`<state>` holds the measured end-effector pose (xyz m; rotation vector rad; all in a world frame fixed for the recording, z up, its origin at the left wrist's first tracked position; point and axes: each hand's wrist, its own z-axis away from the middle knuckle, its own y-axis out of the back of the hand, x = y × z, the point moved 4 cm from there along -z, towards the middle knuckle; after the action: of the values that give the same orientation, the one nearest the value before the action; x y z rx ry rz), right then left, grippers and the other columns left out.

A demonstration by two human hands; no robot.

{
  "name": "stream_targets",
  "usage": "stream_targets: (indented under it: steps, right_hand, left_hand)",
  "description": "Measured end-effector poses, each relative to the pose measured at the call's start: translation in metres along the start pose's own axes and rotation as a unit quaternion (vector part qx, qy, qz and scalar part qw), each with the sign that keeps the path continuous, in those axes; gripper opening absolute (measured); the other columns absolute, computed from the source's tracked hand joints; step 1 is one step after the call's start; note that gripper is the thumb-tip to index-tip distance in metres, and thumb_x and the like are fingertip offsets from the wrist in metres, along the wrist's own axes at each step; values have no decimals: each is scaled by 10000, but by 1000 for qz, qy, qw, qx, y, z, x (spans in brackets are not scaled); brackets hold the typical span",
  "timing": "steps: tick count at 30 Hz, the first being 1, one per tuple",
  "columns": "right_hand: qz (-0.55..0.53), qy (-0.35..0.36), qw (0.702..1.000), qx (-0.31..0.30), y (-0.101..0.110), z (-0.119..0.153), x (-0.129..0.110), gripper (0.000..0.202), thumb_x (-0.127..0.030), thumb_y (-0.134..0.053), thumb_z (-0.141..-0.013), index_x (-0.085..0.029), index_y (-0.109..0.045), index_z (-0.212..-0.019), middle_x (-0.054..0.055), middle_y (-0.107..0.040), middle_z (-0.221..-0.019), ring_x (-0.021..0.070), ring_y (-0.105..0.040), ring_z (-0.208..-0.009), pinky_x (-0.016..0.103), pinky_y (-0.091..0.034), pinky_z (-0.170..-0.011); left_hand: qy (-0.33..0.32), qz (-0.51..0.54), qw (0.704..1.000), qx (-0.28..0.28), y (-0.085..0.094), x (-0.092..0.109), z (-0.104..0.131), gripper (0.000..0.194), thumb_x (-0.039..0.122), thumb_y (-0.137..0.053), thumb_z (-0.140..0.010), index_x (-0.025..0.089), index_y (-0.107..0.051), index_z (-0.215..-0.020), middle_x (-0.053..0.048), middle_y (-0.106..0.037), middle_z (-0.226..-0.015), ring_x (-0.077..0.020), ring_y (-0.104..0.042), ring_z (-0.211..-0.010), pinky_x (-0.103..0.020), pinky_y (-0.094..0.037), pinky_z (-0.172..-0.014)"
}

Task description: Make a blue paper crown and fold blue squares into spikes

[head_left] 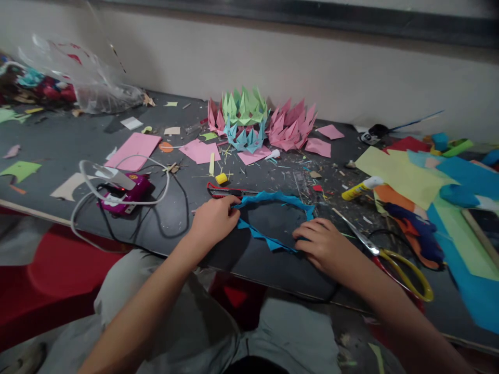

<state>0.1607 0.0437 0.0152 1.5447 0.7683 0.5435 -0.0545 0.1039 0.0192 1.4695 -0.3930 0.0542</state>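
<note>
A ring of folded blue paper [268, 243] with pointed edges, like a paper crown, lies on the dark table in front of me. My left hand [217, 221] closes on its left side, thumb and fingers pinching the strip. On the near right side of the ring, my right hand [322, 240] has its fingers curled over the paper. Just beyond the ring lies a red box cutter [218, 191], partly behind the paper. A yellow glue stick [360, 188] and yellow-handled scissors [390, 259] are to the right of my right hand.
Finished-looking green [245, 106], light blue [245, 136] and pink paper crowns [293, 127] stand by the wall. A purple power adapter [127, 195] with looped cables sits left. Coloured paper sheets [401, 171] and a dark blue glue gun [415, 228] lie right. Scraps litter the table.
</note>
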Motion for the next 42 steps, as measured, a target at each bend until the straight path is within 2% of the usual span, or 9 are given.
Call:
stream_targets:
  steps: [7,13,17,21,24,26,29,35,42]
  right_hand:
    - [75,-65,994,47,-1,13,26,197,-62,-499,-751,-194,-642,-779,81,-641,-925,240,-524,-923,403,-374,-813]
    - [-47,-62,990,113,-8,19,39,310,-36,-385,-767,-210,-622,-863,98,-579,-1023,204,-546,-961,378,-453,-811]
    - [-99,-276,936,196,3,20,54,237,-218,-440,-823,-213,-565,-1025,111,-560,-1049,215,-573,-907,364,-487,-732]
    - [-167,-415,890,94,-5,8,63,507,-398,-564,-744,-168,-490,-1189,101,-607,-963,184,-593,-672,315,-486,-568]
    - [-184,-395,900,8,-13,-3,64,433,-294,-521,-756,-171,-540,-1171,51,-646,-775,180,-589,-613,312,-473,-575]
    - [-173,-367,914,7,-11,-5,64,374,-214,-482,-751,-195,-593,-1108,50,-662,-789,185,-600,-646,314,-472,-603]
    - [-161,-320,932,53,-5,-3,64,312,-150,-454,-730,-231,-660,-950,46,-667,-934,188,-617,-766,320,-475,-688]
    - [-179,-268,944,72,-2,-6,59,262,-123,-436,-728,-228,-673,-763,30,-652,-889,180,-610,-818,326,-463,-751]
    - [-266,-391,868,150,-4,-2,68,367,-359,-548,-757,-193,-554,-1084,104,-599,-1031,164,-600,-681,294,-493,-550]
  left_hand:
    - [-18,-1,997,-70,6,2,9,157,263,-493,-693,226,-625,-770,11,-645,-654,-158,-574,-556,-218,-271,-441]
    - [-59,46,989,-127,6,5,15,308,473,-509,-750,187,-561,-646,3,-599,-599,-141,-543,-530,-229,-299,-456]
    - [-16,92,995,-37,3,13,6,451,602,-516,-725,177,-545,-874,-18,-614,-709,-169,-578,-603,-244,-362,-483]
    - [-57,119,991,-32,-10,26,-4,473,458,-567,-745,157,-499,-1102,-69,-629,-897,-206,-612,-770,-295,-463,-612]
    - [-107,127,985,-36,-15,26,-8,348,171,-508,-757,152,-536,-1104,-91,-599,-1051,-198,-600,-900,-321,-473,-778]
    - [-131,140,981,-28,-15,20,-8,369,62,-447,-727,158,-573,-1060,-82,-583,-1089,-183,-588,-947,-313,-459,-839]
    - [-144,152,978,-11,-10,8,-7,361,34,-411,-712,174,-621,-970,-55,-608,-1050,-168,-595,-926,-298,-465,-834]
    - [-139,135,981,-21,-6,4,-6,305,78,-410,-711,181,-653,-863,-33,-661,-950,-171,-615,-868,-300,-475,-805]
    - [-52,151,987,12,-2,0,-5,307,228,-453,-794,186,-584,-1068,-51,-671,-982,-169,-635,-804,-267,-485,-669]
